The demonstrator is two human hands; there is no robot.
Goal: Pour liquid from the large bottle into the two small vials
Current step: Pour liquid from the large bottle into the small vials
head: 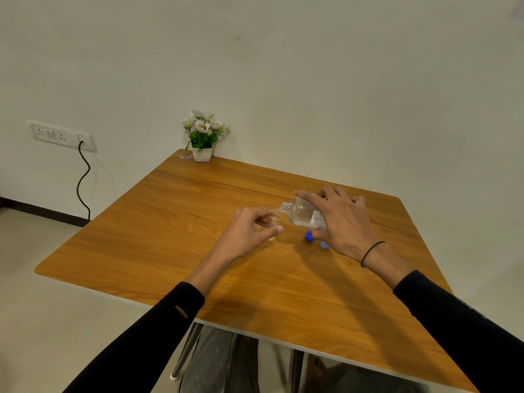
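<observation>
My right hand [344, 222] grips the large clear bottle [301, 214], tilted on its side with the open neck pointing left and down. Clear liquid fills its lower part and a white label shows near my palm. The bottle's mouth meets the top of a small clear vial [273, 222], which my left hand [249, 232] pinches between thumb and fingers just above the wooden table [170, 236]. The vial is mostly hidden by my fingers. Two blue caps [309, 236] [324, 245] lie on the table under my right hand. A second vial cannot be made out.
A white pot of artificial flowers [202, 137] stands at the table's far left corner, with a small item [185, 157] beside it. A wall socket with a black cable [82, 180] is on the left. My legs show under the table's near edge.
</observation>
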